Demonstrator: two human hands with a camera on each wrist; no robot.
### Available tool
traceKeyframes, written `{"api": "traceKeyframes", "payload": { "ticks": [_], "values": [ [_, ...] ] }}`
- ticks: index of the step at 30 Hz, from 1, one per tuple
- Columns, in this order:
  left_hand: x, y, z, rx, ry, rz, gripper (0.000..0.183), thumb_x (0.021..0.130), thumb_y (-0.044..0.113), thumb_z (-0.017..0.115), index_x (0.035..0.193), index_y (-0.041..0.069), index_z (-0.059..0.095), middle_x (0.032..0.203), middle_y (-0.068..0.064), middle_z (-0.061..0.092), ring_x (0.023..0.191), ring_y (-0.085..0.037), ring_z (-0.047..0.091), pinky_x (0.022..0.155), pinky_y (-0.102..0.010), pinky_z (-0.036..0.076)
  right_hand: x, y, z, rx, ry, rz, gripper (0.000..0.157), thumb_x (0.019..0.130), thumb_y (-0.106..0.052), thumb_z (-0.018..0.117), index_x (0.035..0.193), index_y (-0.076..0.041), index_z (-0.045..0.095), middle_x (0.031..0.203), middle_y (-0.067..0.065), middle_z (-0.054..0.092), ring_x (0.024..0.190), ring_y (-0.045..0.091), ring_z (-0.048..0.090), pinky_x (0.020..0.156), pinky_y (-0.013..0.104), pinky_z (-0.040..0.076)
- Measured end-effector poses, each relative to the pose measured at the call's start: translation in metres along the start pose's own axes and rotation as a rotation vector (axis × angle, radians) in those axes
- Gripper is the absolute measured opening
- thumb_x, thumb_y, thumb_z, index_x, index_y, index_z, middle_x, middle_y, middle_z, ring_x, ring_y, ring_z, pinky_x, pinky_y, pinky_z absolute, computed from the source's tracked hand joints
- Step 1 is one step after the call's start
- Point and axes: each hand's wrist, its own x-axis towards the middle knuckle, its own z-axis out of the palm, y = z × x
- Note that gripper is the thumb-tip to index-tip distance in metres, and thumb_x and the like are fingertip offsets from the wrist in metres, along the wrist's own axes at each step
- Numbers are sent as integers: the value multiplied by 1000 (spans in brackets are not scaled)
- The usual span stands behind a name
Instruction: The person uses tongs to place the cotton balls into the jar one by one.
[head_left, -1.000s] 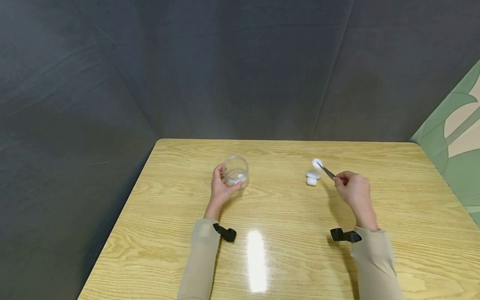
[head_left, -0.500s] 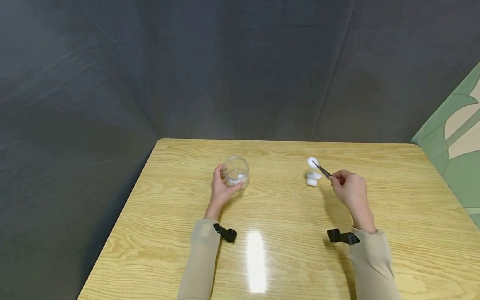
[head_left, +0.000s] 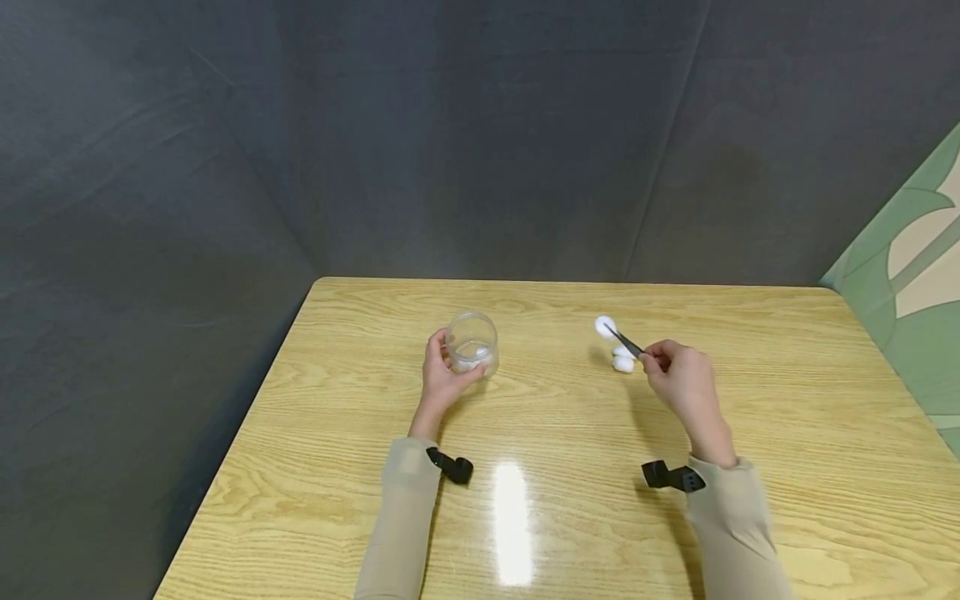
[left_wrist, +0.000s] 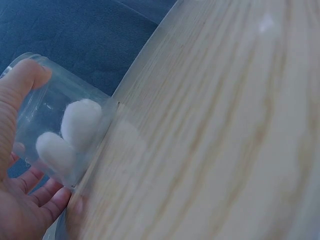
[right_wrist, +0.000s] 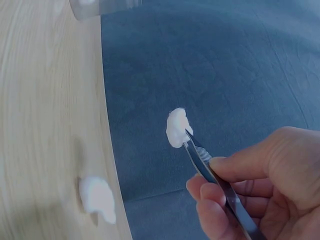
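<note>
My left hand (head_left: 442, 385) grips a clear open-topped jar (head_left: 471, 333) standing on the table, thumb on the near side and fingers round the far side. Two cotton balls (left_wrist: 82, 122) lie inside the jar, seen in the left wrist view. With thumb and fingers my right hand (head_left: 686, 383) pinches a pair of metal tweezers (right_wrist: 212, 172). The tweezer tips hold a white cotton ball (right_wrist: 177, 128) up above the table. Under and just beside the tweezers, more cotton balls (head_left: 623, 364) rest on the wood, partly covered by the tweezers in the head view.
The wood-grain table (head_left: 360, 517) ends at a far edge against a dark cloth backdrop (head_left: 480, 150). A green and beige leaf-patterned surface (head_left: 922, 275) stands at the right. Bare wood lies between the jar and the loose cotton.
My right hand has moved left with the tweezers and the held cotton ball, passing over the loose cotton balls toward the jar. The left hand and jar have stayed still.
</note>
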Motion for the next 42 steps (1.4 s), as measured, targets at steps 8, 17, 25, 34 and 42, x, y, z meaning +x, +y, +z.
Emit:
{"api": "traceKeyframes", "payload": {
  "ticks": [8,17,25,34,42],
  "values": [
    [-8,24,-3,-23,-23,14,79,70,0,76,136,-5,31,131,-29,38,119,-45,39,98,-53,38,2,-12,9,22,-7,-17,10,85,-3,61,82,6,65,61,9,59,50,16,45,45,26,35],
    [-9,26,-4,-24,-24,15,79,71,0,75,135,-6,31,132,-30,37,119,-45,37,97,-54,38,3,-21,21,54,-20,-46,9,85,-2,62,82,5,66,63,9,61,50,14,46,44,25,36],
    [0,1,0,-12,-11,6,82,69,6,79,137,3,33,134,-20,39,120,-37,40,98,-50,39,6,-32,27,71,-42,-58,10,86,-3,62,82,5,65,64,10,61,52,16,49,48,26,38],
    [0,1,0,2,-1,11,81,69,8,79,136,4,34,132,-17,41,117,-32,42,96,-47,41,8,-41,32,87,-53,-61,10,86,-4,62,81,4,66,62,8,60,51,15,48,47,26,38],
    [0,0,0,-13,-8,0,82,69,8,80,137,4,34,134,-17,40,119,-33,41,97,-47,40,9,-51,38,109,-73,-53,9,86,-4,63,83,4,66,64,8,61,52,16,49,47,27,39]
  ]
}}
